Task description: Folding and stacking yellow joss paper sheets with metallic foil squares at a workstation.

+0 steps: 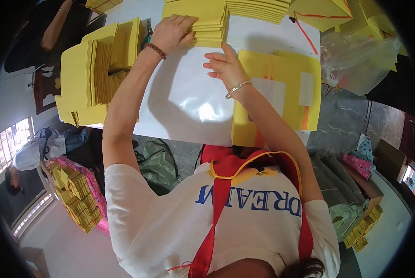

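The left hand (170, 32) presses a yellow paper stack (203, 21), while the right hand (226, 67) hovers open over the white table (184, 92).

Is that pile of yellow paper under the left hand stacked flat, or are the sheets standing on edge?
Stacked flat. The yellow paper stack shows layered edges along its front, and the left hand lies palm-down on top; the right hand hovers beside it.

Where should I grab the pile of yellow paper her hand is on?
Grab the yellow paper stack by its near edge, coming from the white table side. The sheets' edges show there, and the left hand already presses its near-left corner.
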### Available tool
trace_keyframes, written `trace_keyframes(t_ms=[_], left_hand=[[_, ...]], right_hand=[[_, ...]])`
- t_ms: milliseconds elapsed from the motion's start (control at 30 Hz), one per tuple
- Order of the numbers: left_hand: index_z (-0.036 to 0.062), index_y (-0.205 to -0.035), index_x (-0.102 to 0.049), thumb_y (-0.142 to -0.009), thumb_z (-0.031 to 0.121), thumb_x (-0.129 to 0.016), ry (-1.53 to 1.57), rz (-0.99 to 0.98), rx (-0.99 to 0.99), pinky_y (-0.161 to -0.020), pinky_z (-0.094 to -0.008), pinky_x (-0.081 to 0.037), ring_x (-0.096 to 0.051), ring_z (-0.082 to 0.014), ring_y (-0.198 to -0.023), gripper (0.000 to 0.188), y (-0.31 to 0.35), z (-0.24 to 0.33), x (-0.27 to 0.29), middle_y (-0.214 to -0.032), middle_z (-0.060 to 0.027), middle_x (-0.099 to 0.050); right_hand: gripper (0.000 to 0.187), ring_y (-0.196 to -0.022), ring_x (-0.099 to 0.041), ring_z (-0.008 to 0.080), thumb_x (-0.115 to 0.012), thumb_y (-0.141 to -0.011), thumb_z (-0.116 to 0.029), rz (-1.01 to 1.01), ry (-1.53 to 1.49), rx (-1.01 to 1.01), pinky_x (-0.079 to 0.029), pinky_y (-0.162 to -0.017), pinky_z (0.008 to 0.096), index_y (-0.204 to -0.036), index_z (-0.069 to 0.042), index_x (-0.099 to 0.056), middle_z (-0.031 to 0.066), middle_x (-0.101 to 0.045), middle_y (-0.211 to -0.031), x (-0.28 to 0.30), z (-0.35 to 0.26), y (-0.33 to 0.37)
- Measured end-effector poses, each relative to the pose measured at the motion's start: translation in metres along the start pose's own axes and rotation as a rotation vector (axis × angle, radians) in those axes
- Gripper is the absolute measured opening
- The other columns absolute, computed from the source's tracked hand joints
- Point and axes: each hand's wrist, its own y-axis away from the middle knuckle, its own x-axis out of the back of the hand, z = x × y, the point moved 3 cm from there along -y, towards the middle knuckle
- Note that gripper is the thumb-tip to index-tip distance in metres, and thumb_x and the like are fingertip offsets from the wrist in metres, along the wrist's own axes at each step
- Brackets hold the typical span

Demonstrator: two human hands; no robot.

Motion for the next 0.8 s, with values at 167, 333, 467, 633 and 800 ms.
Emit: trace_keyframes(t_ms=[167,333,467,633,800], left_hand=[[0.0115,-0.115,-0.054,-0.078,0.023,-0.06,0.026,0.038,0.013,-0.079,-0.0371,-0.045,-0.056,-0.0253,-0.093,0.039,0.001,0.0,-0.001,-0.103,-0.0061,-0.06],[0.012,-0.114,-0.055,-0.078,0.024,-0.061,0.03,0.055,0.031,-0.08,-0.0366,-0.044,-0.055,-0.0237,-0.094,0.039,0.003,0.0,-0.003,-0.104,-0.0046,-0.06],[0.0128,-0.115,-0.055,-0.078,0.025,-0.061,0.055,0.047,0.056,-0.08,-0.0361,-0.044,-0.054,-0.0239,-0.095,0.04,0.003,-0.001,-0.003,-0.105,-0.0042,-0.06],[0.013,-0.118,-0.053,-0.076,0.028,-0.064,0.096,0.045,0.083,-0.083,-0.0371,-0.042,-0.052,-0.025,-0.099,0.046,0.007,-0.005,-0.007,-0.109,-0.0059,-0.058],[0.0142,-0.124,-0.046,-0.072,0.036,-0.067,-0.028,0.087,0.066,-0.088,-0.041,-0.036,-0.047,-0.0256,-0.107,0.06,0.006,0.01,-0.007,-0.114,-0.008,-0.053]], right_hand=[[0.071,-0.1,-0.056,0.0198,-0.05,-0.087,-0.01,0.02,-0.01,0.013,-0.045,-0.08,0.0305,-0.143,-0.004,-0.007,0.015,-0.049,-0.124,0.003,0.001,-0.004],[0.072,-0.102,-0.055,0.0193,-0.051,-0.087,-0.011,-0.018,-0.021,0.012,-0.044,-0.082,0.0316,-0.143,-0.005,-0.007,0.0137,-0.049,-0.125,0.005,0.002,-0.007],[0.076,-0.104,-0.054,0.0192,-0.053,-0.087,-0.012,-0.071,-0.054,0.035,-0.043,-0.083,0.033,-0.144,-0.008,-0.003,0.0136,-0.047,-0.127,0.008,0.007,-0.007],[0.083,-0.104,-0.053,0.0195,-0.056,-0.086,-0.012,-0.17,-0.064,0.016,-0.042,-0.084,0.0342,-0.144,-0.019,0.003,0.0135,-0.045,-0.129,0.004,0.004,-0.005],[0.088,-0.102,-0.054,0.0169,-0.059,-0.083,-0.012,-0.19,-0.117,0.012,-0.044,-0.08,0.0317,-0.144,-0.019,0.003,0.0108,-0.049,-0.126,0.007,0.004,-0.006]])
